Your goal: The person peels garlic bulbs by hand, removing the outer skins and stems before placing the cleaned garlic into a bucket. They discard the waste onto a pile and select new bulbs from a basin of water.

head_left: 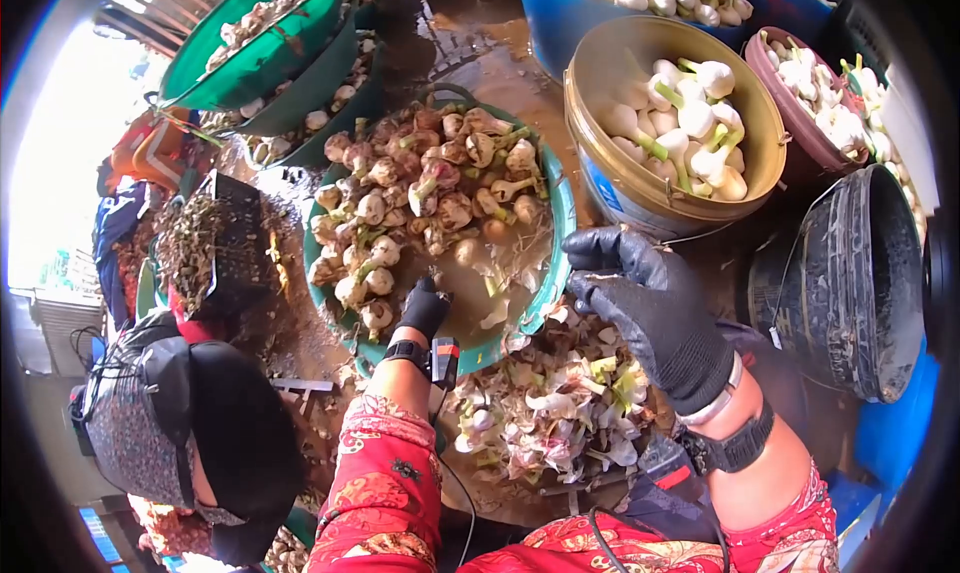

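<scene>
My left hand (425, 308), in a black glove, reaches into a teal basin (562, 208) of muddy water. Unpeeled garlic bulbs (400, 188) crowd the basin, and some lie close to its fingertips. The back of the glove hides most of those fingers, so their grip does not show. Over the basin's right rim, my right hand (650, 308) is raised in a black glove, fingers and thumb curled together. Whatever may lie between them is too small to make out. Below both hands spreads a heap of garlic peelings (555, 403).
A gold bucket (610, 188) of peeled garlic stands beyond my right hand. To the right, an empty-looking black bucket (840, 283) lies tilted. Green basins (300, 48) and a black crate (235, 238) sit left. A co-worker's covered head (190, 413) is at lower left.
</scene>
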### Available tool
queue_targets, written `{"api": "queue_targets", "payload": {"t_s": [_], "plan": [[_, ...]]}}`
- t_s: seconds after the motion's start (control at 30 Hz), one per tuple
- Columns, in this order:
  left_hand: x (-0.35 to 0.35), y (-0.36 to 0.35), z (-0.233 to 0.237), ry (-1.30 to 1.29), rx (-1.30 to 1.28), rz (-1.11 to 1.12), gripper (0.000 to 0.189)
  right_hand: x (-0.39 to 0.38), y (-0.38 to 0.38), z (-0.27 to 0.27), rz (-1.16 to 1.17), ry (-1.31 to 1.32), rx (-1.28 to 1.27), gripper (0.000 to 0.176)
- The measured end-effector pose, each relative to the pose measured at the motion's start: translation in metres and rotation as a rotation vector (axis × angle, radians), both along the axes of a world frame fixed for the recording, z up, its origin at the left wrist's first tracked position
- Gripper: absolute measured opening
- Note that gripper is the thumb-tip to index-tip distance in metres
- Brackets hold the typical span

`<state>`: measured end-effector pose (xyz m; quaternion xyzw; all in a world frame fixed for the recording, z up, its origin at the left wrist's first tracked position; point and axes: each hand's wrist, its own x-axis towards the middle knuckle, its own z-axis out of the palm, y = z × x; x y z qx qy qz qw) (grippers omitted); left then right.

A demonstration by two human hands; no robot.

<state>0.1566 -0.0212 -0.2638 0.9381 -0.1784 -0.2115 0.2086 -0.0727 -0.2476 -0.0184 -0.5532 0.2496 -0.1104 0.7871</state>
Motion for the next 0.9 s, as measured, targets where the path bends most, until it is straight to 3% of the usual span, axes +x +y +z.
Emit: {"api": "queue_targets", "payload": {"t_s": [0.07, 0.13, 0.17, 0.2, 0.27, 0.3, 0.33, 0.37, 0.4, 0.43, 0.47, 0.5, 0.53, 0.57, 0.6, 0.67, 0.9], "plan": [[-0.004, -0.001, -0.004, 0.033, 0.002, -0.047, 0.035, 0.003, 0.001, -0.001, -0.011, 0.008, -0.083, 0.024], [-0.011, 0.004, 0.009, 0.074, 0.027, -0.122, 0.026, 0.005, 0.002, 0.001, 0.029, 0.015, 0.073, 0.023], [-0.016, 0.010, 0.019, 0.315, -0.162, 0.005, 0.027, 0.006, 0.004, 0.000, 0.012, 0.016, 0.078, 0.022], [-0.023, 0.009, 0.039, 0.304, -0.159, 0.009, 0.027, 0.006, 0.007, -0.001, 0.017, 0.005, 0.081, 0.022], [-0.042, 0.006, 0.077, 0.795, -0.755, 0.302, 0.030, 0.005, 0.014, -0.006, 0.070, -0.002, 0.090, 0.020], [-0.052, 0.003, 0.105, 0.778, -0.759, 0.303, 0.030, 0.005, 0.016, -0.016, 0.129, -0.020, 0.033, 0.033], [-0.064, -0.001, 0.135, 0.765, -0.743, 0.257, 0.029, 0.004, 0.022, -0.017, 0.135, -0.035, 0.032, 0.033], [-0.077, -0.005, 0.162, 0.749, -0.726, 0.212, 0.029, 0.003, 0.030, -0.015, 0.214, 0.012, -0.139, 0.045], [-0.092, -0.004, 0.181, 0.555, -0.762, 0.035, 0.030, 0.003, 0.038, -0.017, 0.289, 0.059, -0.313, 0.058], [-0.104, -0.005, 0.200, 0.624, -0.803, 0.091, 0.031, 0.006, 0.049, -0.027, 0.279, -0.084, -0.487, 0.082], [-0.115, -0.005, 0.216, 0.695, -0.843, 0.145, 0.032, 0.001, 0.061, -0.035, 0.291, -0.134, -0.348, 0.089], [-0.125, -0.003, 0.225, 0.672, -0.884, 0.166, 0.034, 0.000, 0.068, -0.034, 0.333, -0.156, -0.202, 0.088], [-0.134, 0.002, 0.238, 0.368, -0.777, -0.080, 0.025, -0.001, 0.075, -0.039, 0.376, -0.175, -0.056, 0.087], [-0.141, 0.004, 0.242, 0.379, -0.793, 0.023, 0.024, 0.003, 0.081, -0.054, 0.266, -0.348, -0.452, 0.077], [-0.147, 0.004, 0.245, 0.391, -0.810, 0.127, 0.023, 0.000, 0.082, -0.046, 0.269, -0.354, -0.453, 0.077], [-0.152, 0.007, 0.250, 0.481, -0.890, 0.189, 0.021, -0.007, 0.083, -0.022, 0.359, -0.246, 0.321, 0.066], [-0.159, 0.003, 0.261, 0.640, -1.032, 0.226, 0.021, -0.009, 0.072, -0.019, 0.308, -0.254, 0.309, 0.054]]}}
